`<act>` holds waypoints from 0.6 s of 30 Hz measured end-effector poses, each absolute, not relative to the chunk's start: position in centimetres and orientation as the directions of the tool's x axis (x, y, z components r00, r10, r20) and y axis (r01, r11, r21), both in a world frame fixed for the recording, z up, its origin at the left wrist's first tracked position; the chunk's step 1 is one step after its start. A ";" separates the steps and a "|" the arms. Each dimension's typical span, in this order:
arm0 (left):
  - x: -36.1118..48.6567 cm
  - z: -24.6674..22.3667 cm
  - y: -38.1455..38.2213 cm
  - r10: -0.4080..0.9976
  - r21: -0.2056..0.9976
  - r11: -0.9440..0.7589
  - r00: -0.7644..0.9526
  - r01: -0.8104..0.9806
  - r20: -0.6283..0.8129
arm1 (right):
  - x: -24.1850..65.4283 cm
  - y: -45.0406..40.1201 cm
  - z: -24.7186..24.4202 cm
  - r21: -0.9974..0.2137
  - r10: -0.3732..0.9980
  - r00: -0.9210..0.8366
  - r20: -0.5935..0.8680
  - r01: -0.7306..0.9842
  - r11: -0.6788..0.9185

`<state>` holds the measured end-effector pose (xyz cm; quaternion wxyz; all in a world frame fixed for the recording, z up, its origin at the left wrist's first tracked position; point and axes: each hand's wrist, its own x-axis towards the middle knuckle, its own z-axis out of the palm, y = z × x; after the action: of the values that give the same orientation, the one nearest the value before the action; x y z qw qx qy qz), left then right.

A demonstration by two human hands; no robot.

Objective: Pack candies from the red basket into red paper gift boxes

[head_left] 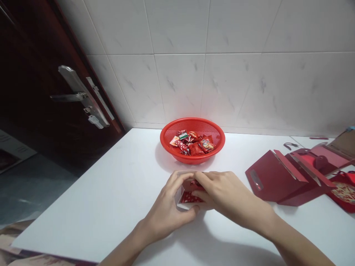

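A small box (179,199) with pale walls stands at the middle of the white table, its top uncovered. My left hand (169,207) wraps around its left side, fingers over the far rim and thumb along the near wall. Inside lies a red candy packet (190,197) with white dots. My right hand (222,192) reaches in from the right with curled fingers and thumb, closed about another red wrapped candy (195,183), partly hidden by the fingers. Just beyond the box sits a red plastic basket (191,159) holding several wrapped candies (196,148).
Dark red gift boxes (277,179) stand at the right on the white table (91,203). Farther right lies a red item with a patterned face (344,192). A tiled wall (180,85) rises behind, and a dark door with a metal handle (68,97) is at the left.
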<state>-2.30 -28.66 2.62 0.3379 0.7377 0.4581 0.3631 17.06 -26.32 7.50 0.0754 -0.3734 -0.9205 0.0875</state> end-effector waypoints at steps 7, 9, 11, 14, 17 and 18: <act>-2.2 2.6 -28.3 0.923 0.832 -0.350 0.309 0.430 0.228 | 16.0 -25.2 7.1 0.047 0.665 -0.746 0.045 0.666 0.744; -2.2 2.6 -28.2 0.925 0.836 -0.346 0.301 0.425 0.230 | 15.8 -25.0 7.0 0.057 0.675 -0.734 0.069 0.679 0.732; -2.2 2.6 -28.2 0.925 0.841 -0.349 0.294 0.413 0.239 | 15.8 -24.9 6.7 0.034 0.703 -0.704 0.099 0.709 0.704; -2.1 2.6 -28.1 0.918 0.844 -0.364 0.304 0.393 0.254 | 16.0 -24.9 6.6 -0.019 0.727 -0.679 0.106 0.730 0.684; -2.0 2.6 -28.1 0.914 0.847 -0.368 0.316 0.384 0.254 | 16.5 -25.0 6.6 -0.028 0.717 -0.690 0.102 0.718 0.695; -1.9 2.6 -28.2 0.913 0.846 -0.370 0.316 0.383 0.256 | 16.6 -25.0 6.6 -0.017 0.711 -0.695 0.108 0.714 0.700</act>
<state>-1.94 -28.16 2.59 0.3462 0.7336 0.4418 0.3831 16.59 -25.02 6.57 0.0533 -0.3871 -0.9204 -0.0130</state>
